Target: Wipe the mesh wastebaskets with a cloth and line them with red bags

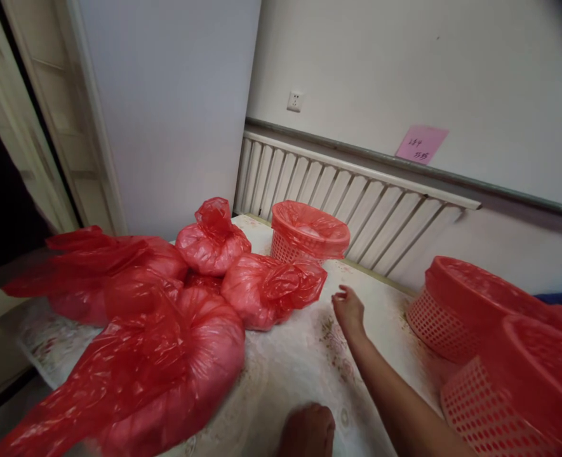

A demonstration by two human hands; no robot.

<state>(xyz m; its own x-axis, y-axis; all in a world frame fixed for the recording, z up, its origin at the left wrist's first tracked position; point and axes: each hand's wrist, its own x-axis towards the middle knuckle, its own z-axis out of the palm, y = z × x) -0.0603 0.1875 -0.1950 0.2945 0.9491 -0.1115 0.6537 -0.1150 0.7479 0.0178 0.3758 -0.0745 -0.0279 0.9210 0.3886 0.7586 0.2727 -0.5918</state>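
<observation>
My right hand (348, 308) reaches over the flowered tablecloth with its fingers loosely apart and nothing in them. It is just right of a knotted red plastic bag (256, 289) and does not touch it. Low in the picture, my left hand (309, 430) is curled closed over the table; no object shows in it. A large full red bag (209, 355) with a long twisted neck lies to its left. A smaller tied red bag (211, 244) sits behind. Beyond my right hand stands a red perforated basket (309, 231) lined with a red bag.
More lined red baskets (445, 311) (495, 406) stand at the right. At the left edge, a person's dark sleeve (4, 190) reaches toward another red bag (138, 254). A white radiator (328, 190) runs behind the table (281, 387), beside a tall pale panel (166, 108).
</observation>
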